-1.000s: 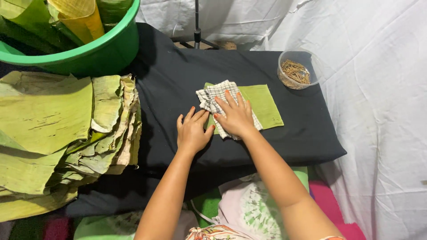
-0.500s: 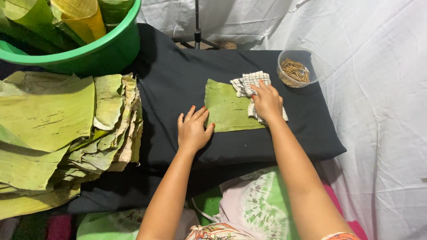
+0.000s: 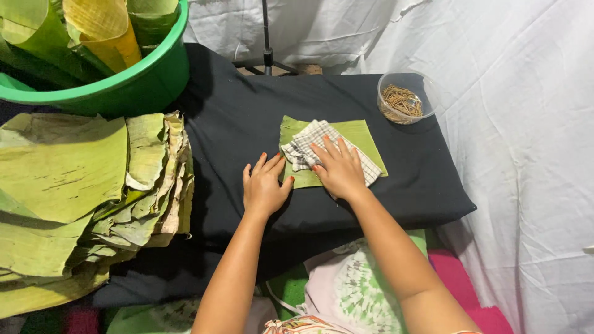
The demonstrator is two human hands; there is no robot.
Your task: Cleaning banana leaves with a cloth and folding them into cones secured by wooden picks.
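A leaf piece [image 3: 346, 139] lies flat on the black-covered worktop [image 3: 235, 124], near its middle toward the right edge. A checked cloth [image 3: 309, 148] lies on the leaf. The right hand [image 3: 339, 170] presses flat on the cloth, fingers [image 3: 327, 147] spread apart. The left hand [image 3: 265, 185] rests flat at the leaf's left edge, fingers apart, gripping nothing. A clear bowl [image 3: 402, 98] of sticks sits at the far right corner; stacked leaves [image 3: 80, 198] overlap the left edge.
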